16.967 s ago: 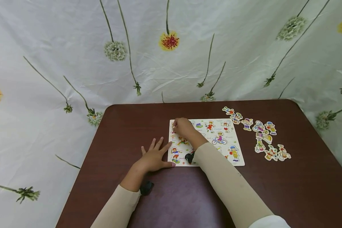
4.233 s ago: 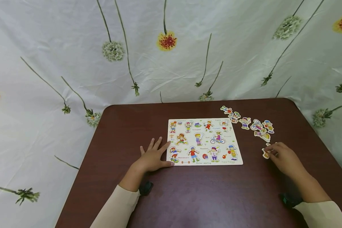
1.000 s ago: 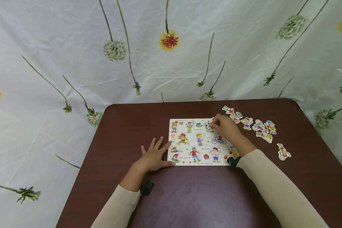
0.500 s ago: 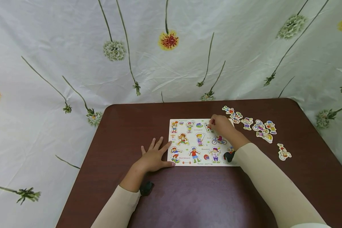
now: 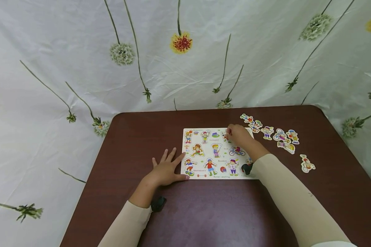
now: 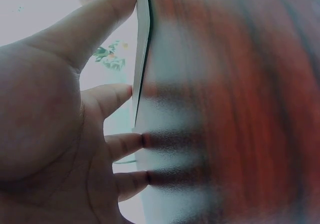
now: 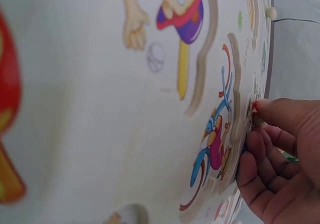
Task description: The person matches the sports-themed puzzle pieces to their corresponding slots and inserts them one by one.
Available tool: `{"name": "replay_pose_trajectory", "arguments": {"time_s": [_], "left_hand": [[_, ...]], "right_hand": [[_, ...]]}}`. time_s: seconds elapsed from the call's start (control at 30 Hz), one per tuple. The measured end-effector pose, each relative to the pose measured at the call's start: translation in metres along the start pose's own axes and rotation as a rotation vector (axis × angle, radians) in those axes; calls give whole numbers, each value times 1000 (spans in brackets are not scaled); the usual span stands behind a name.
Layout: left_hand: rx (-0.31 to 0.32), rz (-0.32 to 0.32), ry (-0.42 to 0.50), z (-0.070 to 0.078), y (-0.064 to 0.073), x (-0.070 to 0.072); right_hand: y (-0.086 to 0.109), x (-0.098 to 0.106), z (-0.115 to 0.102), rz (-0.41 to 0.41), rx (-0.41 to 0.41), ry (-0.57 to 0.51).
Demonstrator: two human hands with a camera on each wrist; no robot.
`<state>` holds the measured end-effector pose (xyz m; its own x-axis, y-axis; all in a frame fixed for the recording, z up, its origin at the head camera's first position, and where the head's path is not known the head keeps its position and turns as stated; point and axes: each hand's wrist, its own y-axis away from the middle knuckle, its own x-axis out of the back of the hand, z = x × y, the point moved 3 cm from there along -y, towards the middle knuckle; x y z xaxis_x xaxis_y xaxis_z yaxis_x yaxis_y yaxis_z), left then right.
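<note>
A white puzzle board (image 5: 206, 153) printed with children at various sports lies flat on the table. Palm down, my left hand (image 5: 165, 171) spreads its fingers at the board's left side, thumb on the lower left corner; in the left wrist view the thumb (image 6: 95, 24) lies over the board's edge (image 6: 143, 39). At the board's upper right, my right hand (image 5: 242, 137) pinches a small puzzle piece (image 5: 225, 138) over the footballer picture. Most of that piece is hidden by the fingers; a bit of red shows between thumb and index finger in the right wrist view.
Several loose cut-out figure pieces (image 5: 267, 133) lie right of the board, some overlapping. One piece (image 5: 306, 164) lies apart, nearer me. The dark brown table (image 5: 136, 147) ends at a flowered white cloth (image 5: 204, 68) behind.
My right hand went from the board's upper left to the loose pieces, then brought a piece to the upper right, lately shifting slightly left. Fewer loose pieces lie at right. My left hand stayed.
</note>
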<state>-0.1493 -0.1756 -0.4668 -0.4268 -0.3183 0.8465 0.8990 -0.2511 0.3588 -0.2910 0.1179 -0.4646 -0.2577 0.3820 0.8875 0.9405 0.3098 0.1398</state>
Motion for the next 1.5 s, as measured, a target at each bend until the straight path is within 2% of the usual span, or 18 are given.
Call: {"name": "replay_pose_trajectory", "arguments": {"time_s": [0.17,0.37,0.6,0.87,1.2,1.33,1.5], "left_hand": [[0,-2,-9,0,0,0],[4,-4,-9,0,0,1],[7,-7,-11,1,0,0],[9,-9,-8,0,0,-2],[10,-6,-15,-1,-1,-2],[5,-1,-16,0,-1,-2],[-6,9,-19,0,-1,-2]], "right_hand": [[1,0,1,16,-26,-20],[4,2,6,-2,-90,-169],[12,3,8,-6,-88,-287],[27,6,14,85,-140,-497],[46,19,16,275,-73,-593],[55,22,19,305,-57,-598],[68,25,27,325,-101,-619]]}}
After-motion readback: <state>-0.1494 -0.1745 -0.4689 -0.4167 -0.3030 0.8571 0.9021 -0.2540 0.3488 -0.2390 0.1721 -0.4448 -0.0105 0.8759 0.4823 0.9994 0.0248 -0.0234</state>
